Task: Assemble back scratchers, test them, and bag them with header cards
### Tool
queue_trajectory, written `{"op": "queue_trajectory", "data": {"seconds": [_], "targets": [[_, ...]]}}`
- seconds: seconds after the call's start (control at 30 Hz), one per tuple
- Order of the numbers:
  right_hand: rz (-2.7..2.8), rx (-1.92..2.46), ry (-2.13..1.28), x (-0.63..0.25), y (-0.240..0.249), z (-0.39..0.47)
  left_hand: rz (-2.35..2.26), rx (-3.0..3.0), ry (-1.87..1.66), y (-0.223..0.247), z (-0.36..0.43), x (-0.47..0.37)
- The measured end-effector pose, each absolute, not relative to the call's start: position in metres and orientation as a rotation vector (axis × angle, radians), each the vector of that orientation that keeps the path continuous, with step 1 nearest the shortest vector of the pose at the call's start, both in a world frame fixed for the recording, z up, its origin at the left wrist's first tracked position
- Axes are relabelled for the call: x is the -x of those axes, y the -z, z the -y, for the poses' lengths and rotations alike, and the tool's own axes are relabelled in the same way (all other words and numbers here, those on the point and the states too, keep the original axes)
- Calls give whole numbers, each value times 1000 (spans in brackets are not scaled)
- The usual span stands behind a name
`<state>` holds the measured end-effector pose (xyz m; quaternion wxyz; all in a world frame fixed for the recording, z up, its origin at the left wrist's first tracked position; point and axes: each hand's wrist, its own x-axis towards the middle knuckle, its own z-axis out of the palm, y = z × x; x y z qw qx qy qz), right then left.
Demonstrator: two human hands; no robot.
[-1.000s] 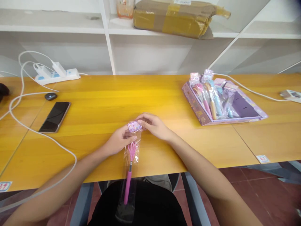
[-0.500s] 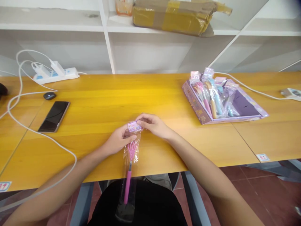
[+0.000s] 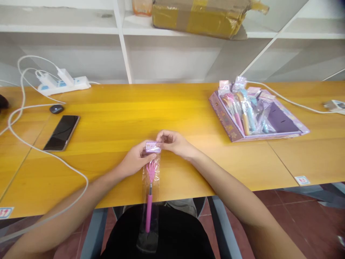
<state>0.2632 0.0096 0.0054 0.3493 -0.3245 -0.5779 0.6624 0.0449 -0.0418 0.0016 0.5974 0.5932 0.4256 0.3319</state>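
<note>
A pink back scratcher (image 3: 148,212) in a clear plastic bag hangs past the table's front edge, its hand-shaped end up. The bag's purple header card (image 3: 152,147) is at the top. My left hand (image 3: 136,158) grips the bag just below the card, thumb in front and fingers behind. With thumb and fingers pinched, my right hand (image 3: 172,143) holds the card's right corner. To the right, a purple display box (image 3: 283,120) holds several more bagged scratchers in pink, tan and blue.
On the left of the wooden table (image 3: 121,108) lie a phone (image 3: 61,133), a black mouse (image 3: 56,109), a power strip (image 3: 78,85) and a looping white cable. A taped cardboard box (image 3: 199,18) is on the shelf behind.
The bagged scratcher's lower end has swung slightly right and hangs straighter. The header card has tilted level, and my right fingers have shifted a little at its corner.
</note>
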Motion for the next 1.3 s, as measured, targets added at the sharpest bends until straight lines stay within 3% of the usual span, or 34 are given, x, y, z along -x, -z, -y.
{"op": "queue_trajectory", "data": {"seconds": [0.43, 0.9, 1.3], "targets": [[1457, 920, -1476, -258, -6, -10, -894, -1310, -889, 2, 50, -47], [1447, 950, -1429, -262, -6, -15, -993, -1587, -742, -3, 48, -45], [1569, 1031, -1140, -259, 3, -13, -1051, -1683, -723, -8, 40, -41]]}}
